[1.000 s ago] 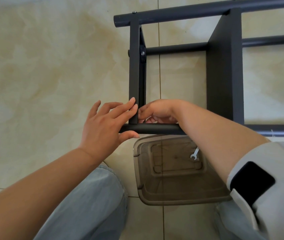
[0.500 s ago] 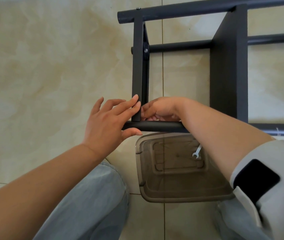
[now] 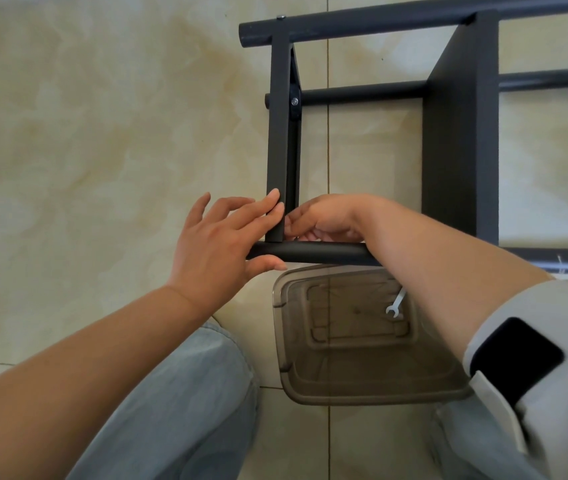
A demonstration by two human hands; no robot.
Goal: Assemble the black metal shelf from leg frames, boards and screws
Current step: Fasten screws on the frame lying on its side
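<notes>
Shelf: the black metal shelf (image 3: 459, 133) lies on its side on the tiled floor (image 3: 102, 133), in the upper right of the view, in front of the person's knees.
Near tube: a round leg tube (image 3: 324, 252) runs left to right just beyond the knees; its left end lies under the left hand.
Narrow board: a flat black board (image 3: 279, 133) seen edge-on meets the near tube at a right angle and reaches away to the far tube (image 3: 379, 22).
Wide board: a second, broader board (image 3: 462, 140) stands parallel to it on the right.
Screws: one screw head (image 3: 295, 101) shows on the bracket where the middle rail meets the narrow board; another (image 3: 280, 17) sits on top of the far tube.
Left hand: the left hand (image 3: 220, 244) is spread, straight fingers resting against the narrow board's near end, thumb below the near tube.
Right hand: the right hand (image 3: 324, 220) reaches into the inner corner of narrow board and near tube, fingers curled; what they pinch, if anything, I cannot tell.
Container: a smoky translucent plastic box (image 3: 362, 368) sits on the floor between the knees, just under the near tube.
Wrench: a small silver open-end wrench (image 3: 396, 304) lies in the box, partly behind the right forearm.
Clothing: light blue jeans (image 3: 178, 403) and a grey sleeve with a black patch (image 3: 514, 358).
</notes>
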